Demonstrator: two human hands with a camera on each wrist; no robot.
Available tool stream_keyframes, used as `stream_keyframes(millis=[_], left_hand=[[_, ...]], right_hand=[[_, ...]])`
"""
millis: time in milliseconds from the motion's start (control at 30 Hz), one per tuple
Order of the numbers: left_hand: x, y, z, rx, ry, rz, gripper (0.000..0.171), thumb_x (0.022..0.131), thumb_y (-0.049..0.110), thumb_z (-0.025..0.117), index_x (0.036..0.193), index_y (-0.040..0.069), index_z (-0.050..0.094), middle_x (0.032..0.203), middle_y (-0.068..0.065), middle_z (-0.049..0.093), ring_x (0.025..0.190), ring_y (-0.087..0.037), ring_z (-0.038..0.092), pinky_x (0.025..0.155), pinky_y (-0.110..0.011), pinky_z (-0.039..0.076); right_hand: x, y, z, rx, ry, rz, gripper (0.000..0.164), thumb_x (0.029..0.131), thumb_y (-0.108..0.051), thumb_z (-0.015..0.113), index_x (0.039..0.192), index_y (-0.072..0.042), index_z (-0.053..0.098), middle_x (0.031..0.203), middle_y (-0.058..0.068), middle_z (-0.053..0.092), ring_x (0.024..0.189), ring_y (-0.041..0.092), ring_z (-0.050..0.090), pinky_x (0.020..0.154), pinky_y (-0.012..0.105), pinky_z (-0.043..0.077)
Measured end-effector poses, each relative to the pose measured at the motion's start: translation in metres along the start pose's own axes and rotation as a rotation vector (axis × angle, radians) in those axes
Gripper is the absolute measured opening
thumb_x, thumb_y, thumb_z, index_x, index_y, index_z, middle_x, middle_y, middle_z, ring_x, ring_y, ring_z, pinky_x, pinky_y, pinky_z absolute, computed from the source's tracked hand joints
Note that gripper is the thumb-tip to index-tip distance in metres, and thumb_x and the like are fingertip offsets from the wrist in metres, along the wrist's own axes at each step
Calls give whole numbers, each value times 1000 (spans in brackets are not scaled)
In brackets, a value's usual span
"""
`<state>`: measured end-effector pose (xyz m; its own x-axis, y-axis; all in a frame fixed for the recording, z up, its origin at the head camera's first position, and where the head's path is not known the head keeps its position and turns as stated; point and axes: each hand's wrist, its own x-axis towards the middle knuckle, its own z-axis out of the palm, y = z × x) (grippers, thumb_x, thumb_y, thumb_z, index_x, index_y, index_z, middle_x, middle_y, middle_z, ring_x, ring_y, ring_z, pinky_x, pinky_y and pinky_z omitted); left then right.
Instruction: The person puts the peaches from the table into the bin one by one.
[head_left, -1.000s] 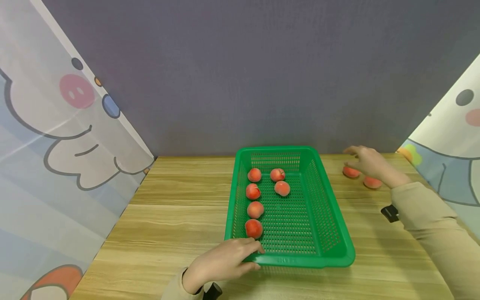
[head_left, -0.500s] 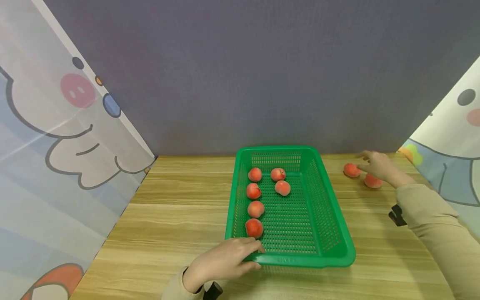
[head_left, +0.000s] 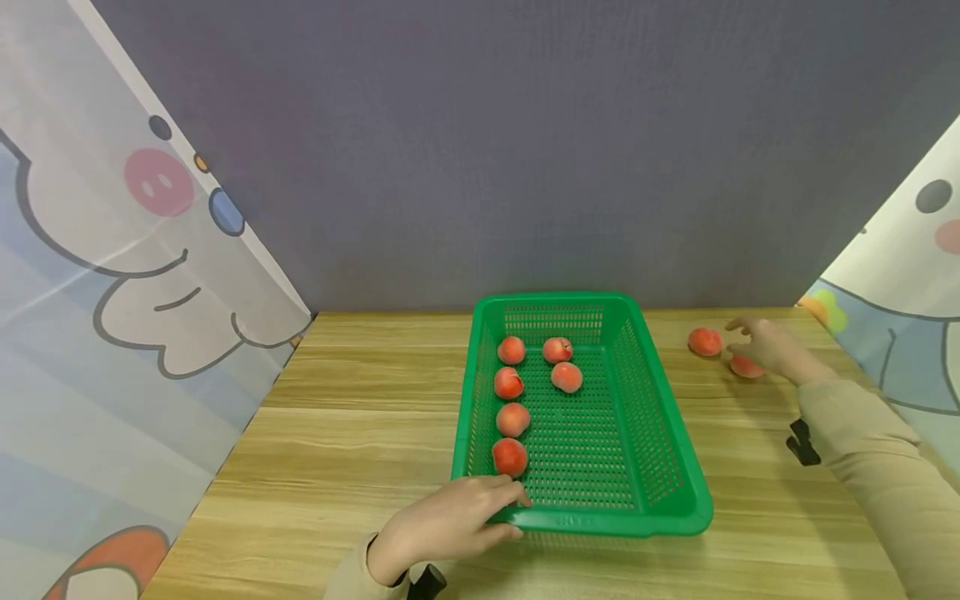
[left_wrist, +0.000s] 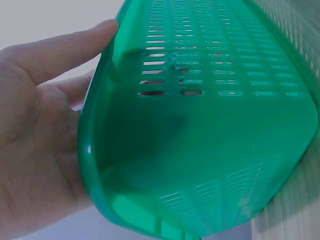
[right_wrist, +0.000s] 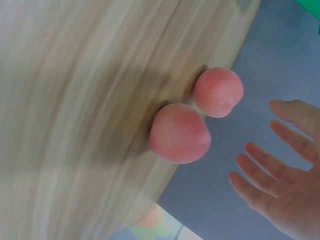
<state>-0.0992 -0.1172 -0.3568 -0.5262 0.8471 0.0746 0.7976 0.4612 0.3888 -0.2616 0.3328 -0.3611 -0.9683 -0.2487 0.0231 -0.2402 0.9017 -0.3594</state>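
Observation:
A green plastic basket [head_left: 652, 417] with slotted walls sits on the wooden table, several red-orange peaches [head_left: 513, 420] inside: a column along its left wall and two more beside it. My left hand [head_left: 453, 517] grips the near rim at the left corner, thumb outside and fingers over the edge, as the left wrist view [left_wrist: 82, 45] also shows. To the basket's right lie two peaches, one farther back [head_left: 705, 342] and one nearer [head_left: 746, 367]. Over the nearer one hovers my right hand [head_left: 776, 348], fingers spread and holding nothing; in the right wrist view that peach [right_wrist: 180, 133] stands apart from the fingers.
A grey panel [head_left: 465, 167] rises behind the table's far edge. Cartoon-printed sheets flank it at the left [head_left: 127, 317] and right [head_left: 900, 308]. Bare wood [head_left: 360, 400] stretches left of the basket.
My right hand has moved right and toward me, from above the farther peach to above the nearer one, uncovering the farther one. My left hand keeps its hold on the rim.

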Motion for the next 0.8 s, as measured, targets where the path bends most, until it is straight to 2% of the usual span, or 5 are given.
stream_keyframes(millis=[233, 400, 600, 800], left_hand=[[-1, 0, 0, 5, 5, 2, 20, 85, 24, 59, 102, 14, 55, 93, 8, 57, 82, 2, 52, 69, -6, 37], [-1, 0, 1, 7, 6, 3, 20, 85, 24, 60, 102, 14, 55, 93, 8, 57, 82, 2, 52, 69, -6, 37], [-1, 1, 0, 4, 2, -1, 20, 85, 24, 59, 102, 14, 55, 94, 8, 57, 82, 1, 52, 69, -7, 38], [0, 1, 0, 6, 1, 2, 20, 86, 25, 59, 103, 15, 55, 95, 8, 57, 83, 2, 52, 69, -7, 38]], right_hand=[[-1, 13, 8, 3, 35, -10, 40, 80, -6, 57, 108, 19, 44, 100, 44, 44, 90, 57, 44, 71, 57, 40], [-3, 20, 13, -8, 45, -13, 41, 80, -8, 56, 107, 19, 43, 101, 43, 45, 89, 56, 45, 72, 58, 39], [-5, 25, 18, 4, 42, 24, 45, 80, -11, 58, 110, 19, 43, 108, 44, 41, 97, 58, 38, 79, 61, 34], [-5, 29, 21, -1, 56, 10, 46, 78, -10, 59, 108, 21, 43, 104, 44, 44, 95, 58, 40, 78, 60, 35]])
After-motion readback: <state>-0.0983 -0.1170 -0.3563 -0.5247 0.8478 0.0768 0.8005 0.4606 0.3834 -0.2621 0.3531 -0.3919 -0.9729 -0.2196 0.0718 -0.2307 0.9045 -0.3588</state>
